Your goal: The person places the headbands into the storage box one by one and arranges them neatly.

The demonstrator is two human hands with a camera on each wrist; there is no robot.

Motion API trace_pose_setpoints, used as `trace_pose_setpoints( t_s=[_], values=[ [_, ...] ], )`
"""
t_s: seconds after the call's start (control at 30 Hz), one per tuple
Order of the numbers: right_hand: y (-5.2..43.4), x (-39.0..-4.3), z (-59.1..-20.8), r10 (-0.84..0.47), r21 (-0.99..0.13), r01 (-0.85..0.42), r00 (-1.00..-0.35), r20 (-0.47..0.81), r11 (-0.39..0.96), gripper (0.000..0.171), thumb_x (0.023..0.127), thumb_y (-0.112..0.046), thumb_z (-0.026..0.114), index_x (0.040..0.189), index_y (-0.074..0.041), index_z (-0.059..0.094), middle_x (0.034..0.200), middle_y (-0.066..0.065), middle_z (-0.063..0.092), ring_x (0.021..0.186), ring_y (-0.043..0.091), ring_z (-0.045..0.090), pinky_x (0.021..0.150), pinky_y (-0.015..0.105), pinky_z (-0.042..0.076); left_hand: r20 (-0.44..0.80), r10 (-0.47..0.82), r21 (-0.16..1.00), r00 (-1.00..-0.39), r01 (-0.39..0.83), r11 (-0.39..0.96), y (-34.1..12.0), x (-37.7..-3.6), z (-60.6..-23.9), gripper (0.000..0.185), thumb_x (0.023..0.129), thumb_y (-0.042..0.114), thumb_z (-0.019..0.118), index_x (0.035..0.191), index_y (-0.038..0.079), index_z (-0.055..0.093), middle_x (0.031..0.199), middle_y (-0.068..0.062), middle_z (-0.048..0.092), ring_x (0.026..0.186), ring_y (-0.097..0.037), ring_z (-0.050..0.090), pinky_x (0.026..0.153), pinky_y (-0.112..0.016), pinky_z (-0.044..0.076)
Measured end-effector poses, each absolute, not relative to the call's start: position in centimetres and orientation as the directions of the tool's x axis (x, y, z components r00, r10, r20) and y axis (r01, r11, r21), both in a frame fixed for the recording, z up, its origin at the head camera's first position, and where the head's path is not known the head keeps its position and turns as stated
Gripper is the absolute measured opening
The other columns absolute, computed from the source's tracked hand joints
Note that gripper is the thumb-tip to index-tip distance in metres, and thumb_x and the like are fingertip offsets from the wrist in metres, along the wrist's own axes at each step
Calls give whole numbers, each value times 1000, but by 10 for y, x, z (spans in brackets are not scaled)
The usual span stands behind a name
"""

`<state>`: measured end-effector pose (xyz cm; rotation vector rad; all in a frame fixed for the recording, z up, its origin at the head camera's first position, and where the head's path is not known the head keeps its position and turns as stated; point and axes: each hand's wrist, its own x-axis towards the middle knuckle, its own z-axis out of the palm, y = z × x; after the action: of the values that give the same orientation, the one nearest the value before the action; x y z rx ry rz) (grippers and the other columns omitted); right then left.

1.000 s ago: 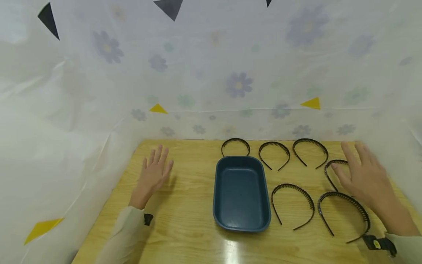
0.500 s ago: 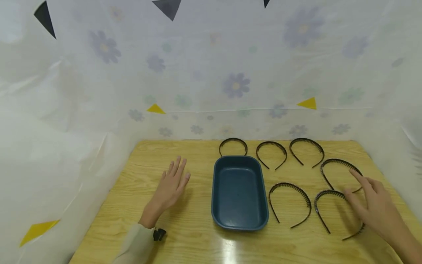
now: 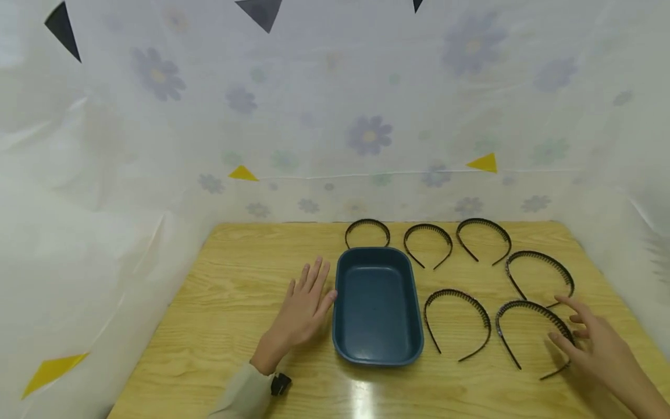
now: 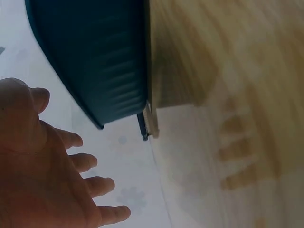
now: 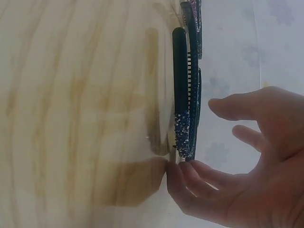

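Observation:
Several black toothed headbands lie on a wooden table. My right hand [image 3: 602,346] is at the right side of the front-right headband [image 3: 523,304], fingers loosely bent. In the right wrist view, fingertips reach the glittery part of a headband [image 5: 181,128], while the thumb stands apart from it. My left hand [image 3: 300,311], fingers straight, is beside the left wall of a dark blue tray [image 3: 374,314], thumb right at its rim. In the left wrist view, the palm and spread fingers hold nothing next to the tray's ribbed underside [image 4: 109,71].
Three headbands lie along the back, the leftmost [image 3: 368,221] partly hidden behind the tray. Another headband [image 3: 455,293] is just right of the tray, and one more [image 3: 539,255] lies farther right. Flower-patterned white sheeting [image 3: 314,116] surrounds the table [image 3: 235,279].
My left hand has moved right, up to the tray's side. The right hand has come down and back from above the right-hand headbands to the front-right one's edge. The view has shifted slightly.

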<state>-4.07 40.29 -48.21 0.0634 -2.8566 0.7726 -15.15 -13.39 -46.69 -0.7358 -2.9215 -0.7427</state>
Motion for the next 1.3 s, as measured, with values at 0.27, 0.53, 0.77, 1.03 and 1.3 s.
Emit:
trace_pose_setpoints(
  t_s=[0.27,0.53,0.77,1.03,1.3],
  values=[
    [412,-28,-486,35,-486,8,-998,46,874,46,92,-5,74,131,7,54,110,41,61,79,34,68,60,53,53,104,477,398,-873,476,784,-109,-148,-471,66,111,49,26,167,16,13,172,-7,7,157,-35,5,117,-70,14],
    [416,-19,-488,78,-511,64,-997,7,857,40,87,-2,78,124,6,64,103,23,71,80,7,67,67,62,52,59,468,371,-882,455,810,-103,-145,-472,63,112,41,28,167,14,12,172,-10,9,156,-39,7,118,-69,14],
    [417,-22,-490,90,-570,46,-995,50,820,39,88,-9,80,123,1,68,108,23,70,83,-20,47,68,61,54,55,432,372,-900,420,828,-107,-147,-471,63,112,35,32,167,12,10,172,-10,10,156,-39,9,118,-69,12],
    [421,-28,-486,75,-765,63,-997,-19,641,41,97,-12,73,134,1,64,116,-24,65,91,-16,57,66,22,55,43,406,383,-913,390,837,-112,-145,-465,63,112,34,34,167,13,10,172,-6,9,156,-38,10,118,-69,11],
    [426,-28,-492,46,-844,55,-998,-36,534,42,98,-9,70,139,0,62,115,-38,58,93,-9,65,69,21,57,22,416,379,-909,393,838,-109,-144,-464,64,112,35,31,166,9,10,172,-10,8,156,-39,10,118,-69,11]
  ],
)
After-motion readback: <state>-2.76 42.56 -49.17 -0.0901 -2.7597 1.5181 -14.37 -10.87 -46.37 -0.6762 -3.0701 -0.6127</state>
